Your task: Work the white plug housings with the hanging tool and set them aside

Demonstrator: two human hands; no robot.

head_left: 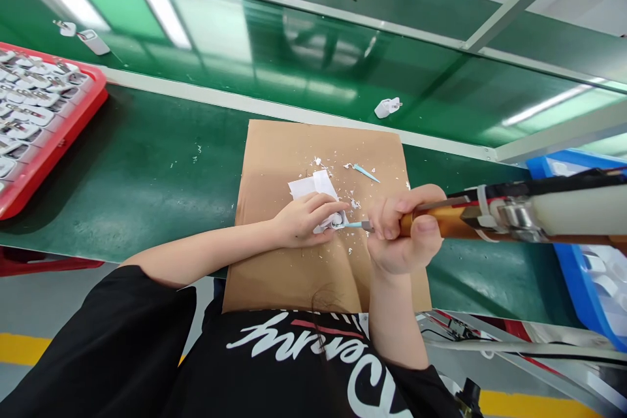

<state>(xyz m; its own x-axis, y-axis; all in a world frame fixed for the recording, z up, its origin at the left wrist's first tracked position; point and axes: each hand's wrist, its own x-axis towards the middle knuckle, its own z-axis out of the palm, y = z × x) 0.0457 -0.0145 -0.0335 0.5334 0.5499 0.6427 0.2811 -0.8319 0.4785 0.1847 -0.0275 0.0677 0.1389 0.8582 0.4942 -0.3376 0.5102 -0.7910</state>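
Note:
On the cardboard sheet (pixel 274 163), my left hand (pixel 309 217) presses its fingers around a crumpled piece of white paper or wipe (pixel 321 181). A light blue tapered nozzle (pixel 353 225) reaches into the paper at my left fingertips; its end is hidden there. It belongs to an orange-brown glue dispenser (pixel 450 221), with my right hand (pixel 404 228) wrapped around its body. Beyond my hands lies a loose light blue tapered tip (pixel 365 174) with a white bit at one end. White crumbs (pixel 354 203) are scattered between it and my hands.
A red tray (pixel 100 88) of white plug parts stands at left. Blue bins (pixel 571 274) with white parts are at right. A white plug adapter (pixel 388 108) and another white charger (pixel 94 42) sit behind the ledge. The dispenser's cable-tied body extends right, above the green bench (pixel 161 170).

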